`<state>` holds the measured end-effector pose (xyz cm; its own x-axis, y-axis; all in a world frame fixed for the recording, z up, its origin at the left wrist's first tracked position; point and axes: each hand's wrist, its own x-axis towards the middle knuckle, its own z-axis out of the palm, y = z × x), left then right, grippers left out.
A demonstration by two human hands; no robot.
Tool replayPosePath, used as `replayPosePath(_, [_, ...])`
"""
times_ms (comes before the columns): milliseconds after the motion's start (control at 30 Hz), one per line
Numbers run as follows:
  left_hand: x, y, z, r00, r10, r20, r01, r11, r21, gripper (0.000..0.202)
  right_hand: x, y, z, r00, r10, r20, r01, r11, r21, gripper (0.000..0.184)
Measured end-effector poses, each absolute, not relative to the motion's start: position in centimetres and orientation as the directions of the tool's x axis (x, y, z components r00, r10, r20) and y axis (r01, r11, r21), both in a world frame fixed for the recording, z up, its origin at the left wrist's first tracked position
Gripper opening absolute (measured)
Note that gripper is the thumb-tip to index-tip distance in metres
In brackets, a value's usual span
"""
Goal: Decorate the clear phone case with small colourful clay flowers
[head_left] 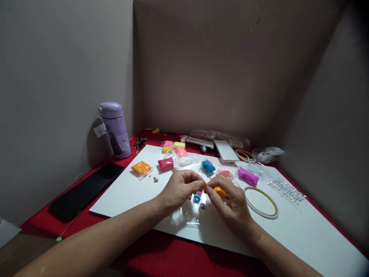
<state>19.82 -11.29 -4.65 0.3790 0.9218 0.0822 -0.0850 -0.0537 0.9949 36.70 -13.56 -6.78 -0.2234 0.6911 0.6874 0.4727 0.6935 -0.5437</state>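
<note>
My left hand (181,190) and my right hand (232,198) meet above a white board (132,204). Between their fingertips is a small piece of orange clay (205,186), pinched from both sides. A larger orange lump (220,191) shows within my right hand, partly covered by its fingers. Just below the fingertips, a small blue clay shape (196,199) and a small whitish piece (203,206) rest on a clear plastic sheet (188,219). A bit of pink clay shows above the blue one, mostly hidden.
Bagged clay lies around the board: orange (141,168), red (166,164), blue (208,167) and purple (248,176). At right are a ring (277,211) and a gem sheet (286,191). A purple bottle (117,132), keys (140,142) and a black phone-like slab (86,192) stand or lie left.
</note>
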Motion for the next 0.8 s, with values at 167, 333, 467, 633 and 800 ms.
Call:
replayPosePath(167, [19.84, -11.39, -4.48, 0.351, 0.932, 0.093, -0.101, -0.061, 0.993, 0.025, 36.72, -13.57, -6.70, -0.245, 0.694, 0.677, 0.464, 0.697, -0.547, 0.009])
replayPosePath(333, [19.78, -11.23, -4.46, 0.361, 0.927, 0.102, -0.105, -0.068, 0.992, 0.029, 36.68, -13.45, -6.90, -0.198, 0.726, 0.659, 0.490, 0.655, -0.575, 0.015])
replayPosePath(467, [19.79, -11.29, -4.48, 0.365, 0.928, 0.069, -0.092, -0.038, 0.995, 0.026, 36.66, -13.54, -6.83, -0.215, 0.718, 0.662, 0.477, 0.669, -0.570, 0.013])
replayPosePath(633, [19.82, -11.41, -4.53, 0.344, 0.934, 0.095, -0.100, -0.065, 0.993, 0.023, 36.67, -13.70, -6.56, -0.255, 0.704, 0.663, 0.478, 0.688, -0.546, 0.011])
replayPosePath(800, [19.88, -11.35, -4.51, 0.359, 0.929, 0.088, -0.097, -0.057, 0.994, 0.026, 36.65, -13.77, -6.54, -0.232, 0.700, 0.675, 0.493, 0.683, -0.539, 0.013])
